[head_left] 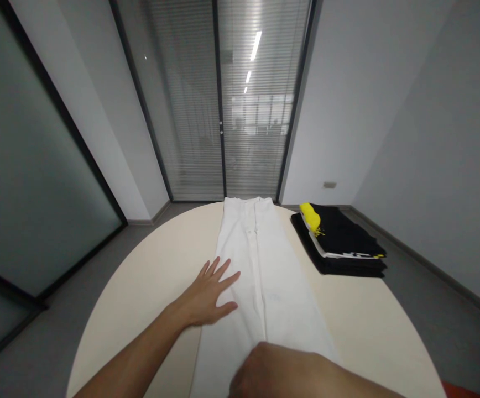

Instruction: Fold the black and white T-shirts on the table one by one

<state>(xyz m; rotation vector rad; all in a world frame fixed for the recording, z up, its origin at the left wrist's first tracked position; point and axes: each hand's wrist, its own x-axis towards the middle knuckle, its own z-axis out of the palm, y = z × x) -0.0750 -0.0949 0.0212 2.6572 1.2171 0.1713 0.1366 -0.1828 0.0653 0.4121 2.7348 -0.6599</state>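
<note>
White trousers point(281, 282) lie lengthwise over the round table, waistband at the far edge and legs running toward me. A seam or gap runs down their middle. My left hand point(213, 293) rests flat on the left leg of the trousers, its fingers spread and holding nothing. Low in the view, my right hand point(265, 367) is closed over the middle of the trousers near me. Its fingers are curled under and out of sight, so what they hold, if anything, is hidden. The near ends of the legs run out of the picture.
A stack of folded dark clothes point(343, 237), the top one with a yellow patch, sits at the right of the round cream table point(161, 249). Beyond the far edge stand glass panels with blinds point(194, 110). A red object point(458, 390) shows at the lower right.
</note>
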